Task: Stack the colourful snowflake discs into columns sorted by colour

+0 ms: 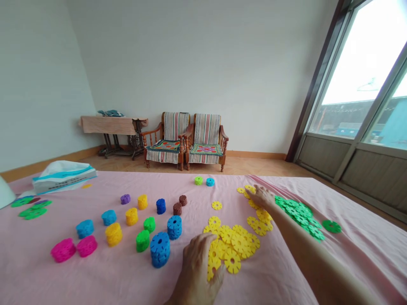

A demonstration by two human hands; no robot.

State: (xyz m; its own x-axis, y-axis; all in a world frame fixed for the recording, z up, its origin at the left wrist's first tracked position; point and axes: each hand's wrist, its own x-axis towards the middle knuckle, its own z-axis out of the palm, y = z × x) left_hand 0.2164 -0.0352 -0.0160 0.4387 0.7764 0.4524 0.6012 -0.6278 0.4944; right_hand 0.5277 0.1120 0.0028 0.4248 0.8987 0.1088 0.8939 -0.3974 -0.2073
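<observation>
A loose heap of yellow notched plastic discs (pixel 238 241) lies in front of me on the pink cloth. My left hand (pixel 199 256) rests at the heap's left edge, thumb and fingers apart and curved around that side. Farther out, my right hand (pixel 263 197) reaches over a trail of yellow discs (pixel 259 226), its fingers stretched out and touching some at the far end. Part of the trail is hidden beneath that hand. A single yellow disc (pixel 216 205) lies apart, beyond the heap. To the right of my right forearm spreads a pile of green discs (pixel 299 216).
Stacked discs stand on the left: blue stacks (pixel 160 250), pink stacks (pixel 63 250), yellow stacks (pixel 113 234), green stacks (pixel 143 240) and brown stacks (pixel 177 208). A tissue pack (pixel 63 178) lies at the far left, near loose green discs (pixel 33 212). Two chairs (pixel 205 146) stand beyond the far edge.
</observation>
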